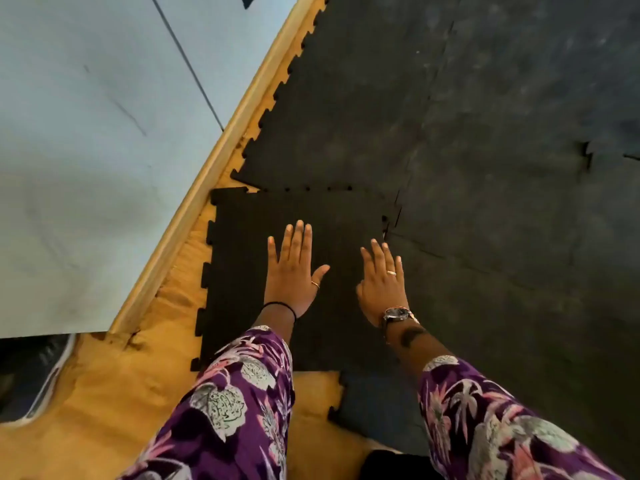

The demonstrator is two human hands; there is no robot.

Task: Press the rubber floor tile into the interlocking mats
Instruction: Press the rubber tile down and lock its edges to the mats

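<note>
A black rubber floor tile (242,258) with toothed edges lies on the yellow-brown subfloor, its far and right edges meeting the laid interlocking mats (467,150). Small gaps show along the far seam and at the tile's far right corner. My left hand (292,271) lies flat on the middle of the tile, fingers spread, holding nothing. My right hand (382,282) rests flat near the tile's right seam, fingers pointing at the corner gap. Both forearms wear purple floral sleeves.
A wooden baseboard (214,161) and pale blue wall (86,133) run along the left. Bare subfloor (104,393) lies at the near left. Another mat's toothed edge (346,393) sits near my right arm. A dark object (31,368) lies at far left.
</note>
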